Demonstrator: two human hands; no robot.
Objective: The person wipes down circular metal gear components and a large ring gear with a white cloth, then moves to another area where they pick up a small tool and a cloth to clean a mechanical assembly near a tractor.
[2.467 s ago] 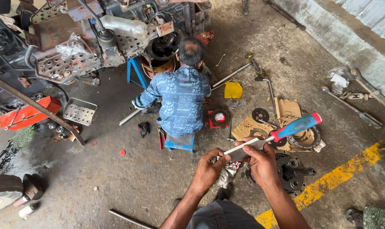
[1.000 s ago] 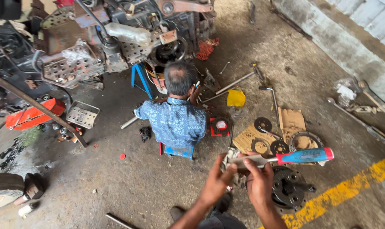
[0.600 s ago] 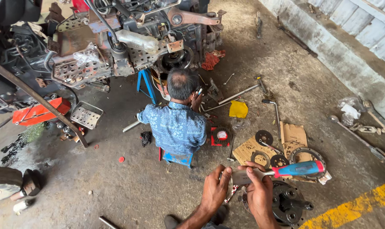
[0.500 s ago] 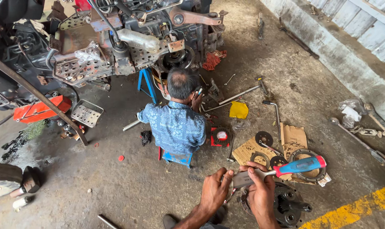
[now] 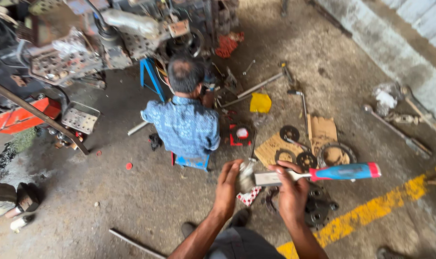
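Hands low in the frame, centre-right, close together. Right hand (image 5: 293,192) clenched on the shaft of a chisel (image 5: 318,174); its blue and red handle juts right, its flat blade points left to the left hand (image 5: 226,187), which grips a small pale part (image 5: 247,175), blurred. Blade tip just beside that part.

Engine block (image 5: 117,33), upper left. Person in a blue shirt (image 5: 183,125), upper centre, seated on a blue stool (image 5: 191,161). Yellow floor line (image 5: 371,213), lower right. Cardboard (image 5: 302,141) with round metal discs (image 5: 289,132), above the right hand. Yellow rag (image 5: 260,102), upper centre.
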